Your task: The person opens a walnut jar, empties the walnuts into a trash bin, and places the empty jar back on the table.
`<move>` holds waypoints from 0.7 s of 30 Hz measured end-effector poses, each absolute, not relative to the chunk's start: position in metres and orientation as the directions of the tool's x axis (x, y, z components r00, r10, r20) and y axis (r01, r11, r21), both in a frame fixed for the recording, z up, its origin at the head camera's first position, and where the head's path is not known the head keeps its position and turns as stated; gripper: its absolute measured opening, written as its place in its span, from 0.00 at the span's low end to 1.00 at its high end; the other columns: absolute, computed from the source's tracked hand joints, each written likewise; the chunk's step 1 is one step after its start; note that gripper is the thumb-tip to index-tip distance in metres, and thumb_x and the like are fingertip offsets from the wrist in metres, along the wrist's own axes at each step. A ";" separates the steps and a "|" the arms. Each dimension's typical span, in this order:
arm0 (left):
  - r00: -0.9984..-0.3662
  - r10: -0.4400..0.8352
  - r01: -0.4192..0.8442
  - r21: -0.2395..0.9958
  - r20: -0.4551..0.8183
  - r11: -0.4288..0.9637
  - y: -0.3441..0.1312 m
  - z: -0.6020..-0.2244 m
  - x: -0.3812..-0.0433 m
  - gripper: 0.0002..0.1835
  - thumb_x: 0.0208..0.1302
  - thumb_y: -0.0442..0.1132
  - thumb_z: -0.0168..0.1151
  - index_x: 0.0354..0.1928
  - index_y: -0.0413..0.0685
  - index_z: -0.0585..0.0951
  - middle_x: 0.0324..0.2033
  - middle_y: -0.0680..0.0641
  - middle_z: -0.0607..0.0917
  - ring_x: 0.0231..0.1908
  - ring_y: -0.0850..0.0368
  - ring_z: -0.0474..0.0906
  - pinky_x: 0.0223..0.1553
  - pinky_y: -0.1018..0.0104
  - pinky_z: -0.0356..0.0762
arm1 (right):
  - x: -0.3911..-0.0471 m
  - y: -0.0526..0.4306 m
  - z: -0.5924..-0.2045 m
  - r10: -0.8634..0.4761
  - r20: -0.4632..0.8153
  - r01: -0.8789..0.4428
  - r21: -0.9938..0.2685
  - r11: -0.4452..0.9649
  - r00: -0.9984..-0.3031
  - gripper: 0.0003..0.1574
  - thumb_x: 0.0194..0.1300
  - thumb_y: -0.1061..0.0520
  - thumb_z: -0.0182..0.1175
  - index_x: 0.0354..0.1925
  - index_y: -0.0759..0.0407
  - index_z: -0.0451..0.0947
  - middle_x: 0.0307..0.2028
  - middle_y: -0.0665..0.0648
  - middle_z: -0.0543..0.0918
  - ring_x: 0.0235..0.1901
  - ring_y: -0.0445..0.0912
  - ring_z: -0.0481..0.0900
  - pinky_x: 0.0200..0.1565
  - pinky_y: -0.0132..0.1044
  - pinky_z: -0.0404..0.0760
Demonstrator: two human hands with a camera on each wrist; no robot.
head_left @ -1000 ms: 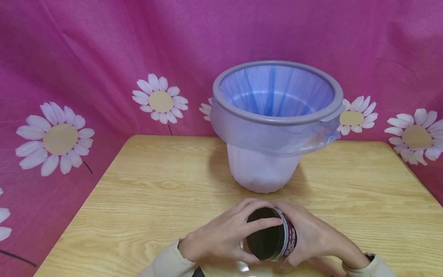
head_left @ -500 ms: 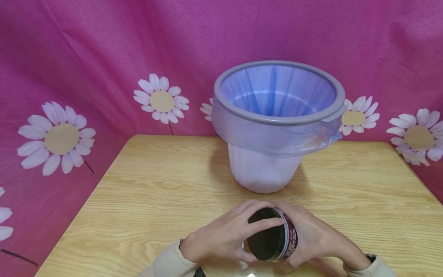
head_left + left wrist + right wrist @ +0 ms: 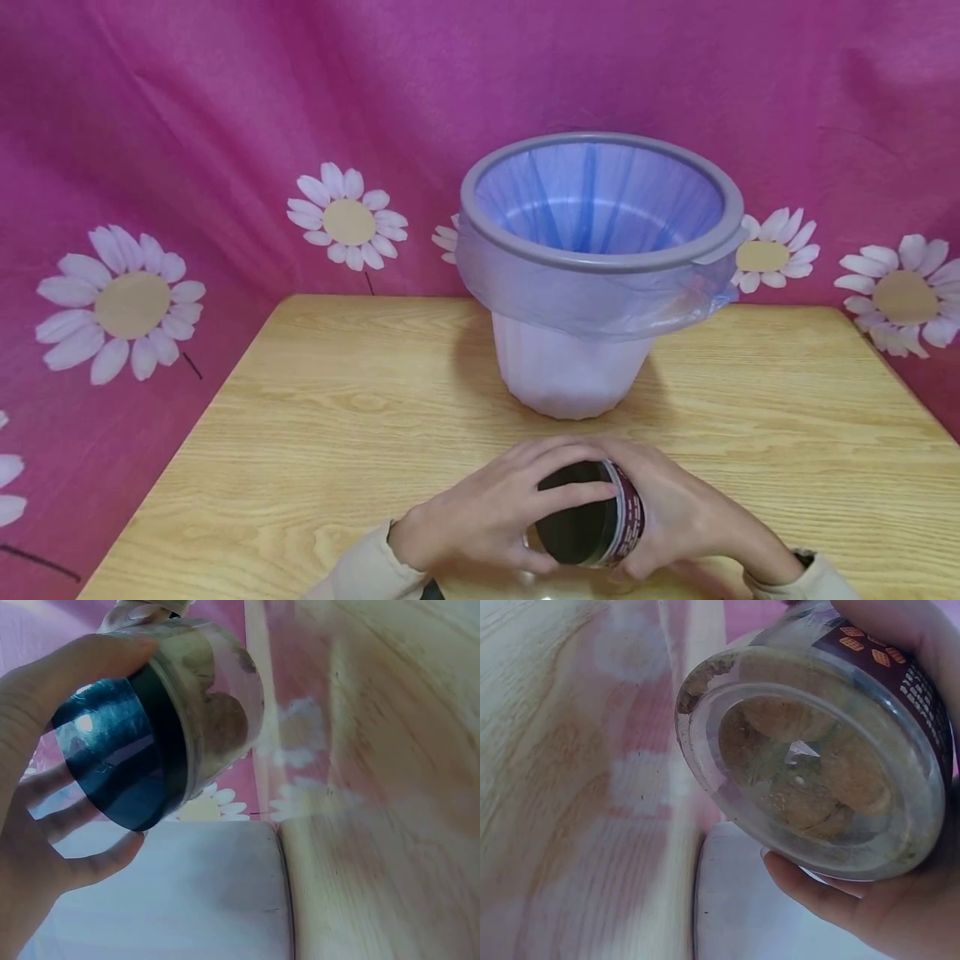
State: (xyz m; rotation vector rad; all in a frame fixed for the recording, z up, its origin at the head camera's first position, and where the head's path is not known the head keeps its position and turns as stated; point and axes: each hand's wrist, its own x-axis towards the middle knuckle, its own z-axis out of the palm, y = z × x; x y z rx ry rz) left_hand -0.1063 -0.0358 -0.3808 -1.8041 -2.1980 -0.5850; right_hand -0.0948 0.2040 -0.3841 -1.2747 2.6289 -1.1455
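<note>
A clear plastic jar [image 3: 802,769] with a black lid [image 3: 576,529] is held tilted above the near part of the table. It has a dark maroon label [image 3: 877,652] with small orange pictures. Brown rounded pieces show through its bottom in the right wrist view. My left hand [image 3: 487,512] grips the lid's edge, fingers spread across and around it, as the left wrist view also shows. My right hand [image 3: 678,508] holds the jar's body from the right side, thumb and fingers round it. The lid sits on the jar.
Beyond the hands, a pale bin [image 3: 573,367] lined with a blue bag stands upright on the wooden table [image 3: 330,400]. A grey ring [image 3: 600,260] holds the bag at its rim. Pink cloth [image 3: 240,150] with white daisies hangs behind and at the sides.
The fingers of my left hand have shifted slightly toward me over the lid. My right hand and the jar stay almost where they were; the bin has not moved on the table.
</note>
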 end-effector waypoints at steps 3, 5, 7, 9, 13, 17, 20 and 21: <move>-0.214 0.871 0.975 0.149 0.441 0.164 -0.036 -0.381 -0.106 0.46 0.47 0.54 0.74 0.69 0.54 0.65 0.68 0.45 0.61 0.69 0.56 0.55 0.69 0.67 0.51 | -0.094 0.204 -0.385 -0.688 0.292 -0.687 -0.601 0.409 -0.665 0.68 0.19 0.48 0.83 0.63 0.44 0.64 0.52 0.44 0.77 0.46 0.40 0.77 0.45 0.35 0.78; -0.227 0.869 0.972 0.158 0.440 0.174 -0.036 -0.381 -0.105 0.47 0.46 0.55 0.74 0.69 0.54 0.65 0.67 0.45 0.62 0.68 0.56 0.56 0.68 0.68 0.51 | -0.093 0.204 -0.385 -0.687 0.291 -0.689 -0.594 0.416 -0.666 0.68 0.20 0.47 0.83 0.63 0.44 0.64 0.52 0.44 0.77 0.46 0.40 0.76 0.45 0.36 0.78; -0.241 0.874 0.968 0.173 0.423 0.183 -0.036 -0.381 -0.105 0.48 0.47 0.55 0.74 0.70 0.55 0.63 0.68 0.46 0.61 0.68 0.57 0.56 0.68 0.68 0.51 | -0.093 0.204 -0.385 -0.686 0.290 -0.688 -0.594 0.417 -0.667 0.67 0.21 0.46 0.83 0.63 0.44 0.64 0.52 0.44 0.77 0.46 0.40 0.76 0.45 0.36 0.78; -0.255 0.878 0.960 0.217 0.405 0.179 -0.036 -0.381 -0.104 0.49 0.46 0.53 0.75 0.70 0.55 0.62 0.69 0.46 0.58 0.68 0.57 0.54 0.69 0.68 0.51 | -0.094 0.204 -0.385 -0.685 0.291 -0.684 -0.603 0.411 -0.668 0.67 0.21 0.46 0.83 0.63 0.44 0.64 0.52 0.45 0.77 0.46 0.40 0.76 0.45 0.36 0.78; -0.256 0.890 0.949 0.274 0.377 0.157 -0.036 -0.381 -0.104 0.51 0.45 0.47 0.77 0.71 0.57 0.60 0.70 0.47 0.54 0.70 0.58 0.49 0.69 0.66 0.49 | -0.094 0.204 -0.385 -0.683 0.289 -0.676 -0.616 0.404 -0.671 0.66 0.22 0.46 0.83 0.63 0.44 0.64 0.51 0.45 0.78 0.45 0.40 0.77 0.44 0.35 0.78; -0.242 0.891 0.958 0.240 0.385 0.156 -0.036 -0.383 -0.104 0.51 0.44 0.47 0.78 0.71 0.57 0.60 0.69 0.46 0.56 0.68 0.56 0.52 0.69 0.67 0.50 | -0.092 0.205 -0.385 -0.679 0.276 -0.673 -0.603 0.429 -0.680 0.66 0.22 0.45 0.83 0.62 0.43 0.64 0.51 0.44 0.77 0.45 0.41 0.76 0.44 0.36 0.78; -0.253 0.885 0.959 0.225 0.390 0.175 -0.036 -0.383 -0.104 0.51 0.44 0.50 0.78 0.71 0.57 0.60 0.69 0.45 0.57 0.67 0.55 0.56 0.68 0.69 0.51 | -0.091 0.204 -0.385 -0.672 0.257 -0.659 -0.602 0.451 -0.695 0.66 0.22 0.44 0.83 0.63 0.42 0.64 0.52 0.42 0.76 0.46 0.41 0.75 0.44 0.36 0.78; -0.259 0.883 0.958 0.224 0.391 0.181 -0.037 -0.383 -0.103 0.52 0.43 0.50 0.78 0.71 0.56 0.60 0.69 0.45 0.57 0.67 0.55 0.56 0.68 0.69 0.52 | -0.090 0.204 -0.384 -0.668 0.249 -0.652 -0.603 0.460 -0.701 0.67 0.22 0.43 0.83 0.63 0.42 0.63 0.52 0.42 0.76 0.46 0.41 0.75 0.45 0.37 0.78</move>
